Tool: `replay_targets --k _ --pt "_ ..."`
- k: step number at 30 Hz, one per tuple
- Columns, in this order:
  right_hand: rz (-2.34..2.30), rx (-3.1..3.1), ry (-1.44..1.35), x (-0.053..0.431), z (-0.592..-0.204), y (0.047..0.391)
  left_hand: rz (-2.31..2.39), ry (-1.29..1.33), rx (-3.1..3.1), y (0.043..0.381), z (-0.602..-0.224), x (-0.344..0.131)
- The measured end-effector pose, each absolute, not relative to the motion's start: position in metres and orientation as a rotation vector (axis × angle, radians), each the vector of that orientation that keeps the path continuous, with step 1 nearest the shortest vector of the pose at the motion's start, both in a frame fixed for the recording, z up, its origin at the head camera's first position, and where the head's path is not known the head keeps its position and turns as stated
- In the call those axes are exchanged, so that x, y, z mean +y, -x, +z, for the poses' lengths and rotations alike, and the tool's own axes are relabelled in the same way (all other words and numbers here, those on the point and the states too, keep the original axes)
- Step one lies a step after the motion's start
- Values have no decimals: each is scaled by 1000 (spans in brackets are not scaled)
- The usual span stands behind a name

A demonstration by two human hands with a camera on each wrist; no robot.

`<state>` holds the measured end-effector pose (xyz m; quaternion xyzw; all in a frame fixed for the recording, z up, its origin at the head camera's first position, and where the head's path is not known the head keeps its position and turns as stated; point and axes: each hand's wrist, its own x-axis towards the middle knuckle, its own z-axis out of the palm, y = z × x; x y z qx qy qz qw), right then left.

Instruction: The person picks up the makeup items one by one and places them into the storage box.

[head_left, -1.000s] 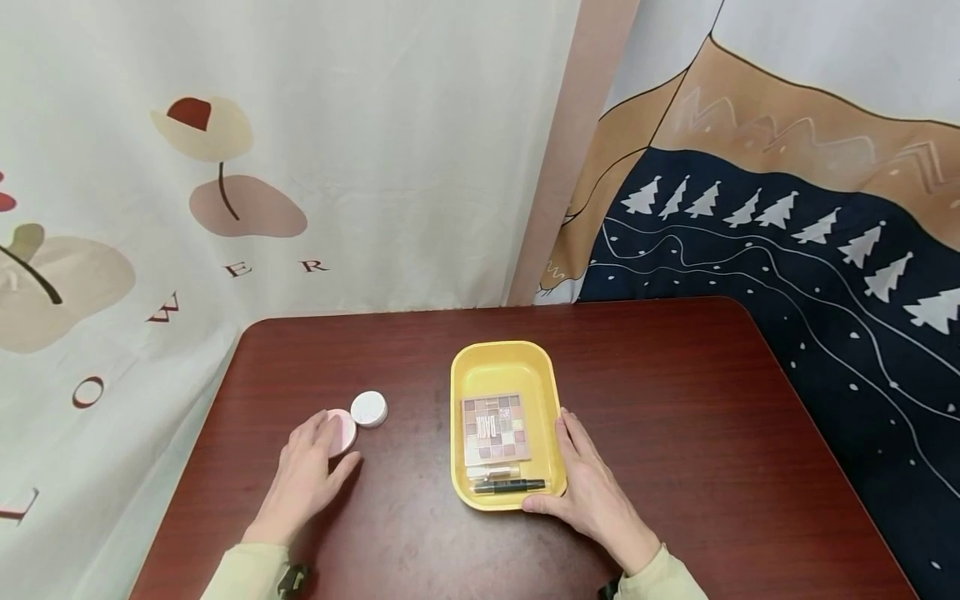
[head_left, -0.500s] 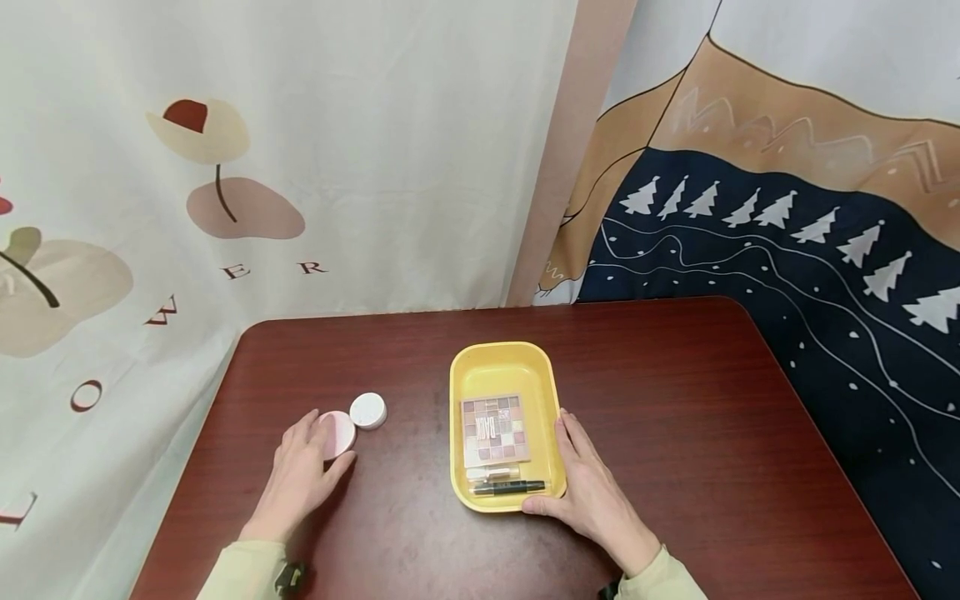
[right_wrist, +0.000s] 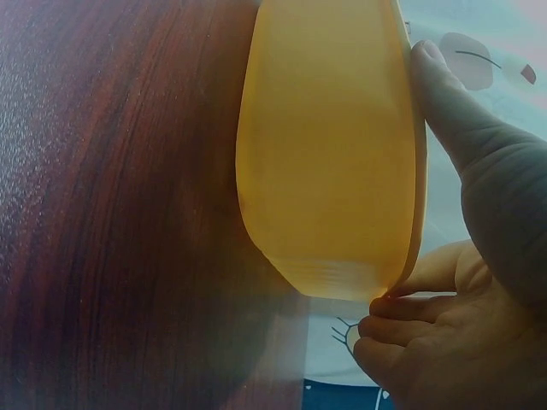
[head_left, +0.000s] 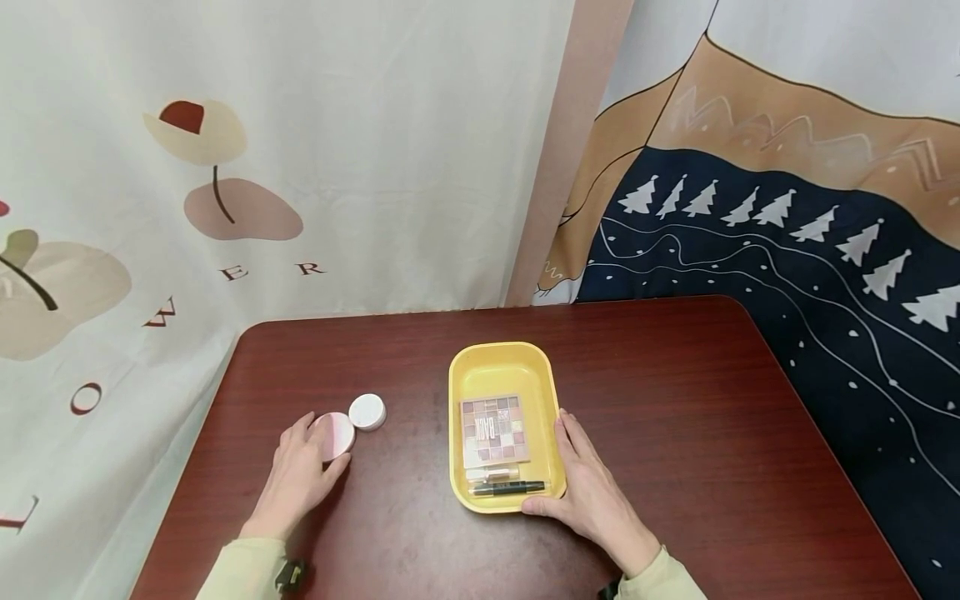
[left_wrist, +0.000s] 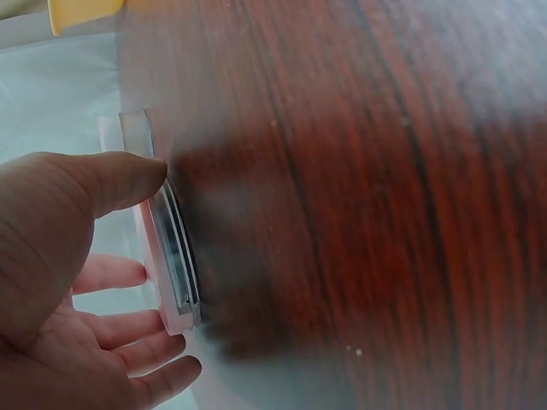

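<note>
On the left of the table, my left hand (head_left: 295, 482) is at a round pink compact (head_left: 341, 437). In the left wrist view its thumb overlaps the layered edge of the compact (left_wrist: 175, 256), with the fingers round the far side. A round white jar (head_left: 367, 412) stands beside the compact. At the middle, my right hand (head_left: 596, 492) holds the near right corner of a yellow tray (head_left: 504, 354), thumb at the front rim and fingers along the right wall. Inside the tray lie an eyeshadow palette (head_left: 495, 429), a small pale tube (head_left: 491, 473) and a dark pen-like stick (head_left: 508, 487).
A dark red-brown wooden table (head_left: 690, 417) with rounded far corners carries everything. Behind it hangs a pale printed curtain (head_left: 405, 167), and to the right a navy cloth (head_left: 750, 267) with tree shapes.
My left hand has shifted slightly left over the compact, so more of the compact shows. My right hand and the tray stay in place; the head view has drifted a little.
</note>
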<state>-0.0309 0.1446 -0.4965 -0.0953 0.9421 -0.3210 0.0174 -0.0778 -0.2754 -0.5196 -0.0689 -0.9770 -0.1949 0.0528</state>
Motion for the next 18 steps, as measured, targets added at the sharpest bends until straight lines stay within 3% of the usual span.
replay_targets --k 18 --pt "-984 2906 272 145 -495 30 -575 254 -2908 81 -523 -277"
